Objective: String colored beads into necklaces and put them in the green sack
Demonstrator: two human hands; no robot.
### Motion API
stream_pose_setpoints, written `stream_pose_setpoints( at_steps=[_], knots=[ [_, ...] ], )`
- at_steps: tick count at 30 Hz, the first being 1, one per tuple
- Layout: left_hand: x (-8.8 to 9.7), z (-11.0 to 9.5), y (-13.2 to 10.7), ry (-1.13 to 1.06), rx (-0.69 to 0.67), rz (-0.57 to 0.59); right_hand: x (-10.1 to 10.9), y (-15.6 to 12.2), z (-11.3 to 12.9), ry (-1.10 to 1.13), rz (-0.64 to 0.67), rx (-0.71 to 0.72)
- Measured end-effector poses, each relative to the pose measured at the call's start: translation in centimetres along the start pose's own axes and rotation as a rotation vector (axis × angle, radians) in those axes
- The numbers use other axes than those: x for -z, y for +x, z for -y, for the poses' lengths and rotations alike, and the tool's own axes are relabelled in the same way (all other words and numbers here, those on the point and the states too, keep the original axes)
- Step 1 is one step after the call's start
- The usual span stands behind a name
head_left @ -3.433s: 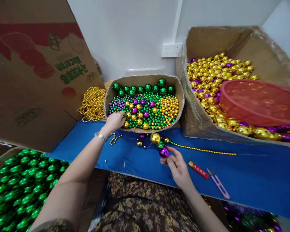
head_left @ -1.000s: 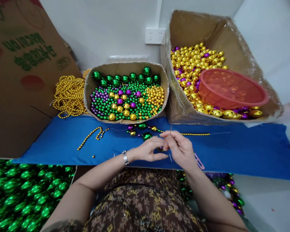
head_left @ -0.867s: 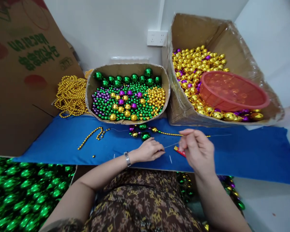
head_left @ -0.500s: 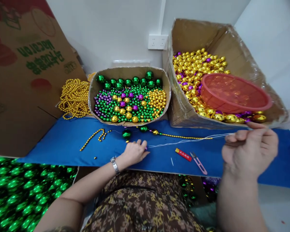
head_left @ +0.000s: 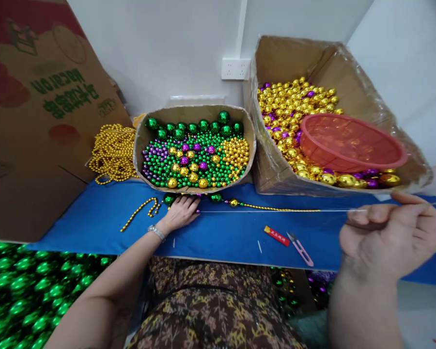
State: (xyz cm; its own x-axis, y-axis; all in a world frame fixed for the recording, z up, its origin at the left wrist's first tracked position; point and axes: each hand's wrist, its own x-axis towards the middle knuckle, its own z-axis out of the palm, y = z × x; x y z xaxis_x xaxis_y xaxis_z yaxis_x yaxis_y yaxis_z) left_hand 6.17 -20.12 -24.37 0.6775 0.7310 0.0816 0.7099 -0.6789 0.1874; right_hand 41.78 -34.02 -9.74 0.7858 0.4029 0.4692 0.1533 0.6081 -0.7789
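Note:
My right hand point(head_left: 390, 235) is closed on a white thread point(head_left: 269, 211), which runs taut leftward across the blue cloth. At the thread's other end, my left hand point(head_left: 181, 213) bends over the strung beads, its fingers closed round them and mostly hiding them. A small purple bead point(head_left: 198, 211) shows at its thumb side, and a large green bead point(head_left: 169, 198) sits at its left edge. Behind the thread lies a beaded strand with another green bead point(head_left: 215, 198), a gold bead point(head_left: 233, 202) and a row of tiny gold beads point(head_left: 276, 208). A short gold bead chain point(head_left: 138, 212) curls to the left.
An oval cardboard box point(head_left: 254, 145) holds mixed beads. To its right, a large carton point(head_left: 276, 182) contains gold and purple balls and a red plastic basket point(head_left: 352, 165). Pink thread snips point(head_left: 301, 249) and a red packet point(head_left: 276, 236) lie in front. Gold bead strings point(head_left: 112, 150) are heaped left.
My left hand has moved left and away from me, with the green bead now beside it. My right hand has shifted slightly right, and the slack threads have become one straight line.

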Motion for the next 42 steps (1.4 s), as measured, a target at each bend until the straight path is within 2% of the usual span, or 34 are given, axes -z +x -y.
stream_pose_setpoints(
  at_steps=[3,5,7,11,13,15,18,20,23,27,31,34,37,40,42],
  knots=[
    [1.1,-1.2,-0.6,-0.152,-0.102,-0.043,-0.8,-1.6,-0.1,0.000,0.102,-0.039],
    [2.2,-2.4,-0.6,-0.305,-0.119,-0.118,-1.3,-3.1,-0.7,-0.050,0.196,-0.091],
    [3.7,-3.7,-0.1,-0.445,-0.077,-0.243,-1.7,-4.7,-1.5,-0.133,0.313,-0.162],
    [7.4,-5.2,2.2,-0.655,0.106,-0.606,-2.1,-7.3,-3.0,-0.307,0.580,-0.284],
    [9.2,-5.0,3.9,-0.777,0.179,-0.752,-2.1,-8.1,-3.7,-0.373,0.690,-0.293],
    [10.8,-4.1,6.2,-0.892,0.192,-0.823,-2.0,-8.5,-4.3,-0.425,0.767,-0.291],
    [12.1,-1.9,10.7,-0.949,0.156,-0.820,-2.0,-8.8,-5.0,-0.481,0.842,-0.261],
    [12.3,-0.3,14.1,-0.926,0.168,-0.733,-2.1,-8.9,-5.5,-0.506,0.876,-0.232],
    [11.9,1.2,19.6,-0.743,0.229,-0.548,-2.3,-8.8,-6.2,-0.514,0.896,-0.204],
    [11.0,1.6,26.3,-0.334,0.318,-0.292,-2.3,-8.5,-7.3,-0.520,0.871,-0.207],
    [9.4,1.0,31.1,-0.198,0.343,-0.220,-1.8,-8.3,-8.7,-0.529,0.850,-0.228],
    [8.0,0.6,33.2,-0.165,0.383,-0.202,-1.5,-8.3,-9.5,-0.528,0.836,-0.250],
    [7.5,0.3,34.2,-0.160,0.414,-0.200,-1.5,-8.4,-10.0,-0.526,0.834,-0.260],
    [8.0,0.1,33.8,-0.190,0.407,-0.214,-1.8,-8.4,-9.9,-0.526,0.843,-0.236],
    [8.8,-0.2,32.4,-0.408,0.370,-0.269,-2.0,-8.3,-9.6,-0.540,0.843,-0.204]
  ],
)
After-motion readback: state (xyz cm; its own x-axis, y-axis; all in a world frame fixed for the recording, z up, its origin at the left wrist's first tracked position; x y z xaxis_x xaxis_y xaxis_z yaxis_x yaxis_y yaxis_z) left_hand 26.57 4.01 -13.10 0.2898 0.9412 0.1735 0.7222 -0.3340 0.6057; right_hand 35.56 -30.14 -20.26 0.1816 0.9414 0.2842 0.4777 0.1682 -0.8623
